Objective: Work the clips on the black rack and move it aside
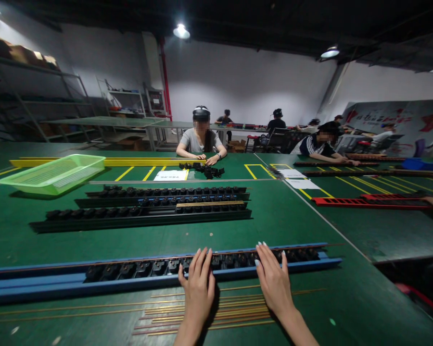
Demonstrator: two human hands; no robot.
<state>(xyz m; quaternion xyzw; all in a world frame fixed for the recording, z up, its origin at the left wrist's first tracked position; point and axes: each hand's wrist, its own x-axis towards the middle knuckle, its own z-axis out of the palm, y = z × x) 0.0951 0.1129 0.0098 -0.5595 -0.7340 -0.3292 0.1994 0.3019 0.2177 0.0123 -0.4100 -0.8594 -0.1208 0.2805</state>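
Note:
A long blue channel rail (pixel 50 289) lies across the table before me, with a row of black plastic blocks (pixel 143 268) in it. Along its back side runs a thin copper-coloured rod (pixel 104 264). My left hand (pixel 199 283) rests over the middle of the rail with its fingers stretched forward. Farther right, my right hand (pixel 273 278) reaches over the same row, fingers extended, fingertips near the back edge. Whether the fingertips press on the rod is hidden. Beneath my wrists, several thin brass-coloured rods (pixel 241 307) lie loose on the green table.
Beyond the blue rail lie dark rails (pixel 144 221) with black blocks. A green basket (pixel 57 177) stands at far left, near a yellow rail (pixel 137 162). A person (pixel 201 139) sits opposite, hands by black parts (pixel 212 171). Red rails (pixel 371 202) lie at right.

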